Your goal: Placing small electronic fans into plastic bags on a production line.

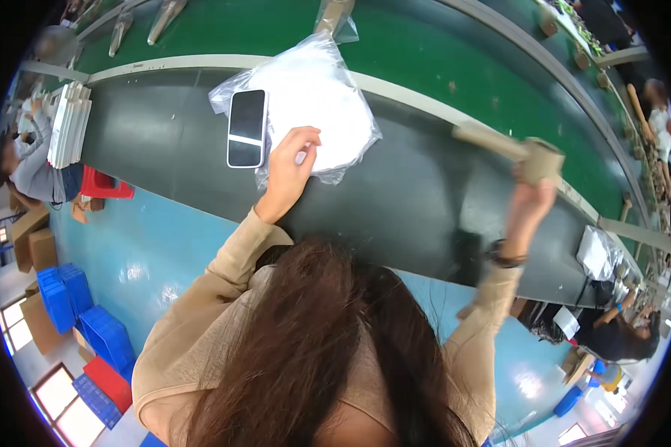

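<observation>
My left hand (287, 175) rests on the lower edge of a stack of clear and white plastic bags (324, 104). Its fingers are curled and the fingertips nearly meet the thumb; whatever lies between them is too small to make out. Beside that hand, a phone (247, 128) with a dark screen and pale edge lies on the bags' left side. Off to the right, my right hand (533, 205) grips a tan mallet (542, 162) by its thick head end, above the bench. The handle points left, and motion blurs it.
Beyond the dark bench (156, 127) and its pale rail runs a green conveyor belt (425, 56) carrying bagged pieces. White boxes (70, 123) stand at the left end; a plastic bag bundle (599, 253) lies at the right. Blue crates (104, 339) stand on the floor. Other people work on both sides.
</observation>
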Tool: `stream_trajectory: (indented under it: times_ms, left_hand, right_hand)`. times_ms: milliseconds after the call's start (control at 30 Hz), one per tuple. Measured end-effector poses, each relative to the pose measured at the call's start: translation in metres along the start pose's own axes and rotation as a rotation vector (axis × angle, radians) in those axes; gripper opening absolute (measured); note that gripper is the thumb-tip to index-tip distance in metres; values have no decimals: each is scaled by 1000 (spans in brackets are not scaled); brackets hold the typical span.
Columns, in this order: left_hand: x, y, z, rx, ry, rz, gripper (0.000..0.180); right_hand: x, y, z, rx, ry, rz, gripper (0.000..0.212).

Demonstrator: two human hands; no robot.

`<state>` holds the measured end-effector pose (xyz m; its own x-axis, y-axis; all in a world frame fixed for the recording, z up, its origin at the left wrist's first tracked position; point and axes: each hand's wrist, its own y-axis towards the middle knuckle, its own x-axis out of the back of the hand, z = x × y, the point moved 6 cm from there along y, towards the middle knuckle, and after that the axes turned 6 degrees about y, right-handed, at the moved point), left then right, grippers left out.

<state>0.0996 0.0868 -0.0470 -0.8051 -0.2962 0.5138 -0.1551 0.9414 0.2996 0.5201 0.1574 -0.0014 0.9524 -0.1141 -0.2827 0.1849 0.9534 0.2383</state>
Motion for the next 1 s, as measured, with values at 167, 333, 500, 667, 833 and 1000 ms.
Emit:
stream_trajectory:
  times_ms: [167,333,500,667,833,1000]
  left_hand:
    - [-2,-9,6,-91,95,50,24]
    - [5,-9,-15,-93,26,89,39]
    - [7,-4,-19,-144,-88,91,48]
    - [27,12,-39,-40,-358,138,50]
    - [61,34,-67,-163,-209,154,50]
    - [74,53,-79,-351,-91,151,48]
  right_hand:
    - [-133,-121,-44,-17,67,-82,69]
    - [-185,-144,-52,39,50,-22,65]
    - [-212,-143,-72,16,19,40,65]
    - [-240,-133,-50,223,-336,193,63]
    - [-277,-105,-5,302,-690,345,61]
    - [-308,-82,0,255,-933,667,61]
